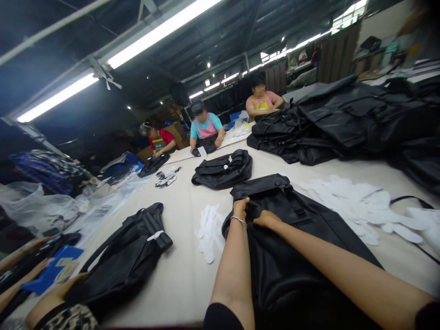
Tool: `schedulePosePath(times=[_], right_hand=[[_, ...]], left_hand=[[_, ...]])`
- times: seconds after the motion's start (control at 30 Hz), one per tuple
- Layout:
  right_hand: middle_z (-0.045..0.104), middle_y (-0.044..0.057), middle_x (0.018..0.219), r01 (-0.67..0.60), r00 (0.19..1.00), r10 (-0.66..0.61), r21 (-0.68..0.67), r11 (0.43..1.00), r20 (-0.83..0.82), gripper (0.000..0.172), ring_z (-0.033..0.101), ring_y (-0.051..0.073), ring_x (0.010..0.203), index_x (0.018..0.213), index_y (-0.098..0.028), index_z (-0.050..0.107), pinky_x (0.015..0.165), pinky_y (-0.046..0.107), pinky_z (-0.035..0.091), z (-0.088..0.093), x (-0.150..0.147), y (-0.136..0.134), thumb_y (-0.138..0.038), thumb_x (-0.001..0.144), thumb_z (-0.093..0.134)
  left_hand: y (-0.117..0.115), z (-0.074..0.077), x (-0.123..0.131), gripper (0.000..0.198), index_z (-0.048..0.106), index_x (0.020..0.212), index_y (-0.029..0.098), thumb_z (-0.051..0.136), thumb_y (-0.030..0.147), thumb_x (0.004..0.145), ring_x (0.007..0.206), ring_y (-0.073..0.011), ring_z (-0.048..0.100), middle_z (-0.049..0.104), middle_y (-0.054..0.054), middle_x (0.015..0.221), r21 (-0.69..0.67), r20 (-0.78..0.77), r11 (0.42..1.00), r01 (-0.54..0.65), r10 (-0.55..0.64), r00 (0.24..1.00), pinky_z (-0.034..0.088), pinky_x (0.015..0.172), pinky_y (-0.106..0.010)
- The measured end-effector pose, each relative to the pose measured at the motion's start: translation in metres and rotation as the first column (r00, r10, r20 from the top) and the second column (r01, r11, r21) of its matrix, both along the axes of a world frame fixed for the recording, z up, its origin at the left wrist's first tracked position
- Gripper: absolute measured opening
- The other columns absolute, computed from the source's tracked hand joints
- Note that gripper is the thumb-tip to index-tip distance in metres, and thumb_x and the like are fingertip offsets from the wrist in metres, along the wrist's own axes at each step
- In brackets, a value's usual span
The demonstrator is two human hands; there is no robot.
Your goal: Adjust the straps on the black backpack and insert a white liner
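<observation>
Head view: black bag (285, 266) beneath left hand (241, 208) and right hand (268, 219), both curled, grip unclear

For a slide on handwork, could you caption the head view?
Left hand and right hand at work on a black bag, loose white pieces nearby on the pale table.

Your pale table (184, 279) carries the black bag (282, 268) before you, a second bag (129, 252) to your left, a black bundle (222, 172) beyond them, white glove-like pieces (354, 206) and a dark heap (330, 121) to your right.
</observation>
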State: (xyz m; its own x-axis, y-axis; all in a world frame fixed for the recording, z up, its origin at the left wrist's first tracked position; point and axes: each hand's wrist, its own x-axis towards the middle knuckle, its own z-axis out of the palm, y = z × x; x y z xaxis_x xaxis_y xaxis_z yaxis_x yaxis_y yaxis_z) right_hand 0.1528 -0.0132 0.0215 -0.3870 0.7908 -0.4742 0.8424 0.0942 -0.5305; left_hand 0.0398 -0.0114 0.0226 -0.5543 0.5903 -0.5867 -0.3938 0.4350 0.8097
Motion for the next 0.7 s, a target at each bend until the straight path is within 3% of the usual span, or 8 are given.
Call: schedulePosePath(times=[0.2,0.37,0.53,0.7], right_hand=[[0.062,0.009,0.062,0.061,0.993,-0.072,-0.122,0.991,-0.089,0.022,0.058,0.017,0.052,0.062,-0.010,0.062,0.043,0.023,0.038,0.001,0.010,-0.004,-0.031,0.061,0.056],[0.055,0.004,0.045,0.015,0.988,-0.034,-0.126,0.992,-0.148,0.019,0.053,0.014,0.045,0.044,-0.015,0.054,0.042,0.023,0.033,0.007,0.024,-0.037,-0.028,0.058,0.056],[0.047,-0.002,0.037,-0.036,0.976,-0.004,-0.179,0.983,-0.219,0.019,0.042,0.010,0.034,0.040,-0.017,0.047,0.036,0.022,0.025,0.006,0.048,-0.071,-0.023,0.055,0.056],[0.038,-0.005,0.035,0.035,0.955,-0.110,-0.262,0.964,-0.275,0.024,0.034,0.007,0.030,0.041,-0.018,0.037,0.034,0.021,0.024,0.018,0.068,-0.085,-0.023,0.061,0.049]], left_hand=[[0.011,-0.006,-0.005,0.015,0.054,0.080,0.010,0.049,0.023,0.079,0.057,-0.0070,0.054,0.057,0.001,0.066,0.095,0.203,0.995,-0.013,-0.006,0.979,0.047,0.056,-0.023],[0.015,-0.018,-0.011,0.019,0.053,0.089,0.010,0.047,0.025,0.080,0.066,-0.0089,0.055,0.057,-0.002,0.079,0.100,0.322,0.994,-0.033,-0.001,0.947,0.048,0.059,-0.025],[0.021,-0.031,-0.011,0.026,0.050,0.100,0.011,0.047,0.028,0.080,0.077,-0.0119,0.054,0.055,-0.006,0.092,0.083,0.351,0.991,-0.104,0.068,0.934,0.048,0.065,-0.029],[0.031,-0.040,-0.002,0.027,0.049,0.101,0.011,0.047,0.029,0.080,0.077,-0.0123,0.054,0.054,-0.006,0.094,0.047,0.303,0.986,-0.159,0.138,0.943,0.048,0.065,-0.029]])
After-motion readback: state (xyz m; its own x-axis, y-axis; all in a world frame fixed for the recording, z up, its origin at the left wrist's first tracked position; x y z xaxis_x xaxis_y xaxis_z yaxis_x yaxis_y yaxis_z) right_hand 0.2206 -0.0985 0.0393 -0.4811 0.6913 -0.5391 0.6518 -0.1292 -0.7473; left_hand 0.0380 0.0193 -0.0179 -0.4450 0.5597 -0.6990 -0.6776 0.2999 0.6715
